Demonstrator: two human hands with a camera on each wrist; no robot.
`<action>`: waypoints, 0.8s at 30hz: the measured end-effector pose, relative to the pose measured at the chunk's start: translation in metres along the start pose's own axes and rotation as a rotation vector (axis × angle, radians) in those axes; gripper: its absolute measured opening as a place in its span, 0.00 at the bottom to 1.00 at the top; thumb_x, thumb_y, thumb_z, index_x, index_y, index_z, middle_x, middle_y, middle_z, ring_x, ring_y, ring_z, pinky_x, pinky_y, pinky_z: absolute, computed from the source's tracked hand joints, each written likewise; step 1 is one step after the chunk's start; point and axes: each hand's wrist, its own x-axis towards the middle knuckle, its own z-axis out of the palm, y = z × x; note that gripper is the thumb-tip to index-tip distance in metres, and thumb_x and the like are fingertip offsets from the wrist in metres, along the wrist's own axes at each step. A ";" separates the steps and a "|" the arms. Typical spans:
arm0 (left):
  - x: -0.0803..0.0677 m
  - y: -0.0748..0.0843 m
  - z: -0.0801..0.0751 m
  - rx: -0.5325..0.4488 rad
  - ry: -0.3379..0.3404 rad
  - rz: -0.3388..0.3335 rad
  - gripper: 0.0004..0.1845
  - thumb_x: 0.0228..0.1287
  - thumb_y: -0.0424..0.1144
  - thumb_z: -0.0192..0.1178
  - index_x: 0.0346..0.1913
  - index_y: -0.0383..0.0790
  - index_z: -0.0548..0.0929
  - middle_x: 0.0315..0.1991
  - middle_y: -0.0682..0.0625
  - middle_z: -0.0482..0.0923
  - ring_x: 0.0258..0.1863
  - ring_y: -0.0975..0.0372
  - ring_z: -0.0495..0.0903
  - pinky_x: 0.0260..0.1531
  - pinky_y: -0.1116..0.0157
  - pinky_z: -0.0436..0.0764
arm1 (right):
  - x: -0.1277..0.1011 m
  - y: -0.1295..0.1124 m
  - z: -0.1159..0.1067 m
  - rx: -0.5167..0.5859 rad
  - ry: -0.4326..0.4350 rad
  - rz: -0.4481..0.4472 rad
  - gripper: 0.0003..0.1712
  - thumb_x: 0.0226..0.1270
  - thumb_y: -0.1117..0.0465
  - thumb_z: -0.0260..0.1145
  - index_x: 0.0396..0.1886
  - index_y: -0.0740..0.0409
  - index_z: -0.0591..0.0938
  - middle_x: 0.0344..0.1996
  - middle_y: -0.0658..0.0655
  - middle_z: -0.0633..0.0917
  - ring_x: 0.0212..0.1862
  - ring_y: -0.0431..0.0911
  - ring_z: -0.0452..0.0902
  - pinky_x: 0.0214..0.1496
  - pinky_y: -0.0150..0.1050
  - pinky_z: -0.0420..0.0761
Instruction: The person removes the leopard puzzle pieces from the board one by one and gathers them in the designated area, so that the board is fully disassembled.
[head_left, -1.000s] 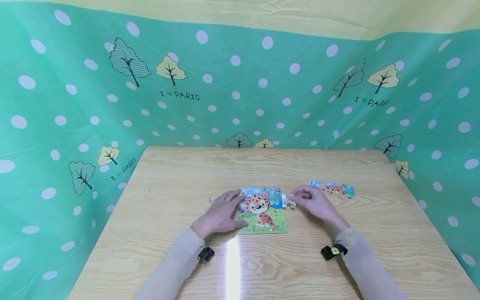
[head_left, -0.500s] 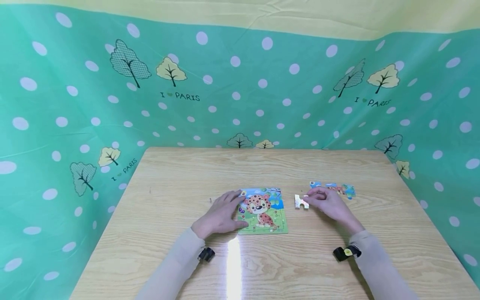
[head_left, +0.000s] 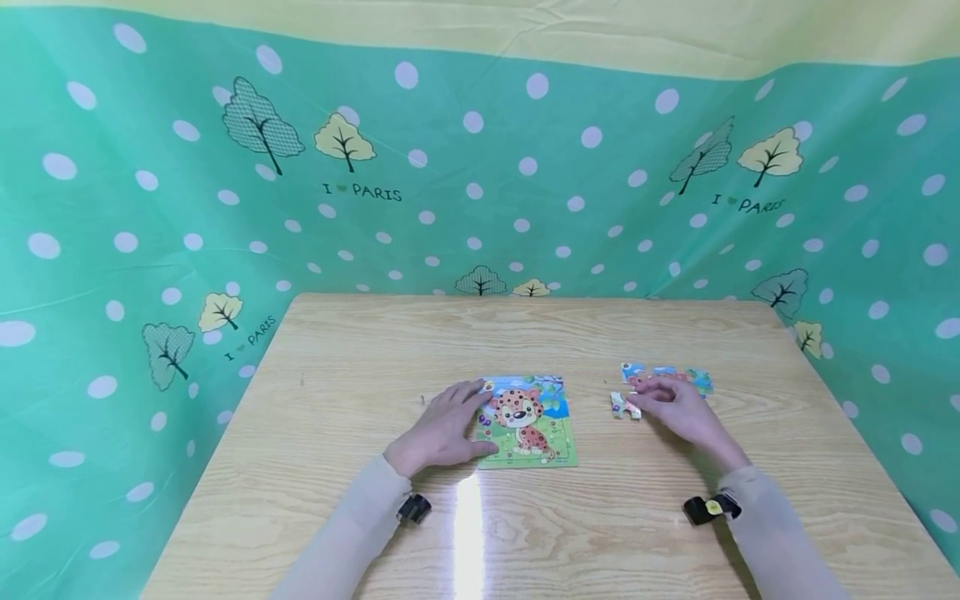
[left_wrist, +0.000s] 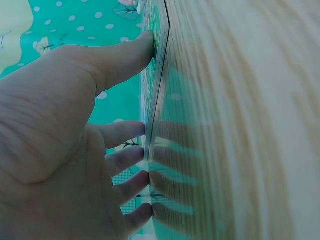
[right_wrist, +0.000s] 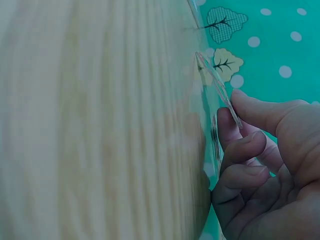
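Note:
A square jigsaw puzzle board (head_left: 534, 425) with a spotted leopard cub printed on it lies flat on the wooden table. My left hand (head_left: 442, 429) rests at its left side, fingers spread, the index fingertip at the upper left corner and the thumb on the lower left part. In the left wrist view the thumb (left_wrist: 125, 60) lies over the board's edge. To the right of the board, my right hand (head_left: 678, 410) pinches a puzzle piece (head_left: 619, 406) between thumb and index finger. That piece (right_wrist: 217, 82) stands tilted to the table in the right wrist view.
Several puzzle pieces (head_left: 699, 379) lie behind my right hand, partly hidden by it. A bright strip of reflected light (head_left: 468, 533) crosses the table (head_left: 360, 350) in front of the board. A green dotted curtain (head_left: 420, 242) hangs at the back and sides.
My right hand has drawn the puzzle piece away from the board's right edge, rightward towards the other pieces, and the piece has turned. My left hand has stayed on the board.

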 end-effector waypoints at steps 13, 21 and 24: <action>-0.001 0.000 0.000 -0.008 0.003 -0.001 0.49 0.67 0.59 0.70 0.83 0.42 0.63 0.87 0.44 0.51 0.86 0.42 0.51 0.85 0.38 0.53 | 0.000 0.011 -0.004 -0.056 0.071 -0.005 0.22 0.77 0.48 0.70 0.56 0.61 0.87 0.51 0.60 0.86 0.51 0.49 0.80 0.49 0.36 0.78; -0.001 0.000 -0.001 -0.008 0.006 0.010 0.49 0.67 0.59 0.70 0.84 0.42 0.63 0.87 0.43 0.52 0.86 0.42 0.52 0.85 0.38 0.52 | 0.001 0.012 -0.001 -0.088 0.120 -0.017 0.17 0.76 0.53 0.72 0.52 0.61 0.89 0.50 0.61 0.87 0.50 0.51 0.81 0.47 0.37 0.77; 0.000 -0.001 0.000 -0.007 0.007 0.013 0.49 0.67 0.59 0.70 0.83 0.41 0.63 0.87 0.43 0.52 0.85 0.42 0.52 0.85 0.38 0.53 | 0.001 0.011 -0.001 -0.100 0.133 -0.023 0.15 0.75 0.54 0.72 0.51 0.60 0.90 0.50 0.61 0.86 0.50 0.51 0.81 0.46 0.37 0.77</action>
